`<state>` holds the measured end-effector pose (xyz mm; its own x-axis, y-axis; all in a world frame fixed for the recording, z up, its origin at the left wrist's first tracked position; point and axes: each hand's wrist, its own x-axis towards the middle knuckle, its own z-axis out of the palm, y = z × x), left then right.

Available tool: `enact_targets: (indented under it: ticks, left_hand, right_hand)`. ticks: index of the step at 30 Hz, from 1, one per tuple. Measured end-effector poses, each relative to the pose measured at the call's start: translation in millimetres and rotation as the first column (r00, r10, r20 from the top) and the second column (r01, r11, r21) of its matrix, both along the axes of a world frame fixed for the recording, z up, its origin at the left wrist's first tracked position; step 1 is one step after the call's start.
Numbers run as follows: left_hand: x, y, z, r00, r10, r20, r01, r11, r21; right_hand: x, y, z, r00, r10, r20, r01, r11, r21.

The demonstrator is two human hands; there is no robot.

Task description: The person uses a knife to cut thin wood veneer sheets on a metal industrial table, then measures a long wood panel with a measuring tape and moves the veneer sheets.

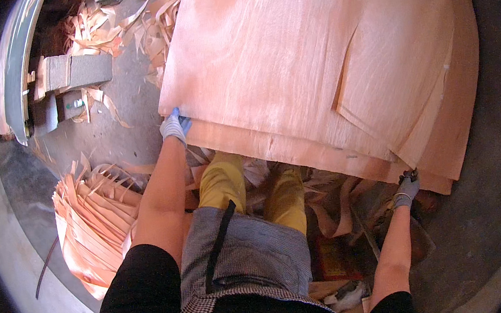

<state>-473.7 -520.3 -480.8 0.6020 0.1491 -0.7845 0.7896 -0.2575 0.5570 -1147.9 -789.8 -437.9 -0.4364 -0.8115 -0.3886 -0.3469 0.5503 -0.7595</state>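
Observation:
A wide, thin sheet of pinkish wood veneer [264,51] lies over other sheets, its near edge toward my body. A long split runs through it on the right, with one flap overlapping there. My left hand [175,127], in a white and blue glove, is closed on the sheet's near left corner. At the near right corner my right hand [408,189], in a grey glove with dark fingertips, grips the veneer's edge. A lower veneer sheet [298,148] sticks out beneath the top one along the near side. The undersides of both grips are hidden.
A bundle of veneer strips [96,228] stands left of my legs. Loose veneer scraps [93,29] litter the concrete floor [107,132] at the far left, near grey blocks [90,69] and a curved-looking metal edge [12,71]. More curled strips [336,211] lie below the sheets, beside my legs.

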Motion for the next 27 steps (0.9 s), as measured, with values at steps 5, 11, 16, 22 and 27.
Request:
enact_targets:
  ticks: [5, 11, 16, 22, 27]
  left_hand:
    - [12.6, 9.8, -41.4, 0.996, 0.056, -0.063, -0.066, 0.985, -0.160]
    - [27.8, 21.9, -47.9, 0.991, 0.084, -0.107, -0.100, 0.984, -0.150]
    - [22.3, 25.3, -19.3, 0.979, -0.143, -0.144, 0.120, 0.980, -0.161]
    - [-75.5, 14.9, 39.8, 0.636, -0.771, 0.024, 0.771, 0.633, -0.066]
    - [-199.7, -120.5, 95.2, -0.517, -0.821, 0.242, 0.698, -0.241, 0.674]
  right_hand:
    - [-36.4, 2.4, -16.1, 0.919, 0.224, -0.324, -0.279, 0.951, -0.133]
    - [16.5, 11.1, 5.1, 0.968, 0.213, -0.129, -0.204, 0.976, 0.081]
    - [-15.2, 82.6, 14.1, 0.655, 0.613, -0.441, -0.327, 0.757, 0.566]
    - [-11.9, 163.1, 40.5, 0.737, 0.660, 0.144, -0.308, 0.138, 0.942]
    - [0.9, 160.5, 31.9, 0.483, 0.845, 0.229, -0.636, 0.159, 0.756]
